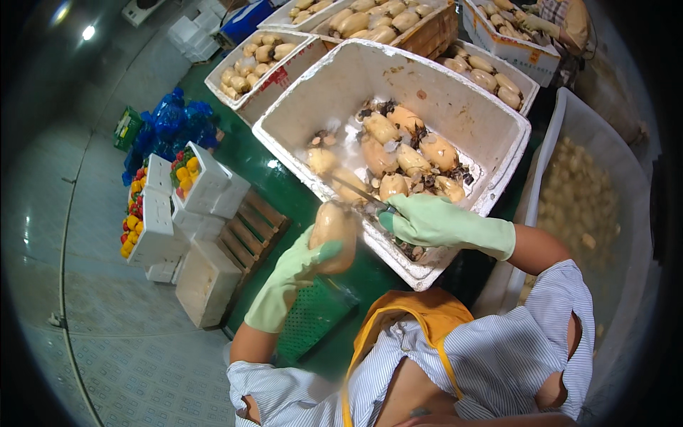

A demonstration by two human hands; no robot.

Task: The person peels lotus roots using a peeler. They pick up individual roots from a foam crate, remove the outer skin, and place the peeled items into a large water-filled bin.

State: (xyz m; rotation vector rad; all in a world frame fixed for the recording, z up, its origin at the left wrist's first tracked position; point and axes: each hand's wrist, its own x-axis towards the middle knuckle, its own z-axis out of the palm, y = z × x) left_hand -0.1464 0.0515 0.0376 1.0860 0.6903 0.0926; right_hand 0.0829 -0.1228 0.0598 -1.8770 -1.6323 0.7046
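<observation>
My left hand (291, 275), in a pale green rubber glove, grips a peeled-looking lotus root segment (335, 235) in front of the near left rim of a white foam box (299, 91). A knife with a dark handle is held in my gloved right hand (427, 220); its narrow blade (355, 188) points left over the box, apart from the held root. Inside the box lie several lotus root segments (413, 160) with dark root ends, round cut slices and clumps of ice. Part of the knife handle is hidden by my fingers.
To the right stands a large white tub (560, 112) of murky water with many root pieces. Behind are more foam boxes of lotus root (256, 64) and a person's gloved hand (541, 24). At left, boxes of bell peppers (184, 173) stand by a wooden pallet (251, 229).
</observation>
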